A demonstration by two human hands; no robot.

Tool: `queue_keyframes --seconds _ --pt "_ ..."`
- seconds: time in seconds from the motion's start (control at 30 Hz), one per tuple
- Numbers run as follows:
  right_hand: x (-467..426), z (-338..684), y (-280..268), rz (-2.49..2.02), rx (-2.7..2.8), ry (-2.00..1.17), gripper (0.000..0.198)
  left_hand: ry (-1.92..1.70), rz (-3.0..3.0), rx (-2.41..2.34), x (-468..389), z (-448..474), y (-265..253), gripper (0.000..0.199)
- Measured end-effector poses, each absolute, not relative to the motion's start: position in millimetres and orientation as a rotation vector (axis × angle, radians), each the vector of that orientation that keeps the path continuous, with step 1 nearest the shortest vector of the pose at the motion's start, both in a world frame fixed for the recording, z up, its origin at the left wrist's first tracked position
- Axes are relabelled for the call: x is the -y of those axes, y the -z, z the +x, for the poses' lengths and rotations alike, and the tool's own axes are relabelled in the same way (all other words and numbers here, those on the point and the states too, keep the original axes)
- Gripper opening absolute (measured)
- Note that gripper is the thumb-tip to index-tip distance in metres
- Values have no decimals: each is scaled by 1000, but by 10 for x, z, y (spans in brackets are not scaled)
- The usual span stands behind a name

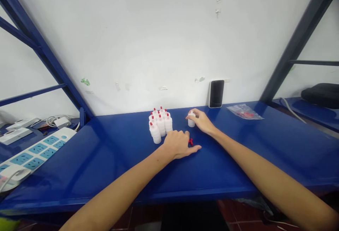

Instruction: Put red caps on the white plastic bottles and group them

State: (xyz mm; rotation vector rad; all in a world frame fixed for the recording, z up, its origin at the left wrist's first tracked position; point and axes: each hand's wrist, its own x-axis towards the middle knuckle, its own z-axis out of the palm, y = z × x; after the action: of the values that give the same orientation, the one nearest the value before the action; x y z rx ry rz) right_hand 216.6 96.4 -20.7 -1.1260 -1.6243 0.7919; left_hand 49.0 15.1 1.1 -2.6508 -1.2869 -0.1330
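My right hand (202,121) has its thumb and fingers around a small white squeeze bottle (191,121). That bottle is upright, with a bare white nozzle tip and no red cap on it. My left hand (177,144) is low over the table, thumb stretched out to the right and apart from the bent fingers. Beside its fingertips lie several small red caps (191,141), partly hidden by the hand. Just left of it stands a tight cluster of white bottles (160,127) with red caps on their tips.
The blue table (119,174) meets a white wall. A phone-like device (216,94) leans on the wall, left of a clear plastic bag (245,112) with red pieces inside. On the left are a power strip (38,153), adapters and cables. Blue metal posts frame both sides.
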Motion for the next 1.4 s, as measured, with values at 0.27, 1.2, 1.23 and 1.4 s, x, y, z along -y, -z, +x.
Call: queue_keyframes --seconds 0.27,1.2,1.23,1.4 --pt "-872 2120 171 -997 1834 -805 23 -45 -2664 1120 -272 603 12 54" --pt "-75 1636 -210 -702 2495 -821 18 997 -2478 663 -49 -421 13 34" --pt "-74 1636 -206 -691 2496 -829 19 968 -2485 653 -48 -423 13 34" --pt "-73 1654 -191 -640 2464 -956 27 858 -2498 628 -50 -394 16 35"
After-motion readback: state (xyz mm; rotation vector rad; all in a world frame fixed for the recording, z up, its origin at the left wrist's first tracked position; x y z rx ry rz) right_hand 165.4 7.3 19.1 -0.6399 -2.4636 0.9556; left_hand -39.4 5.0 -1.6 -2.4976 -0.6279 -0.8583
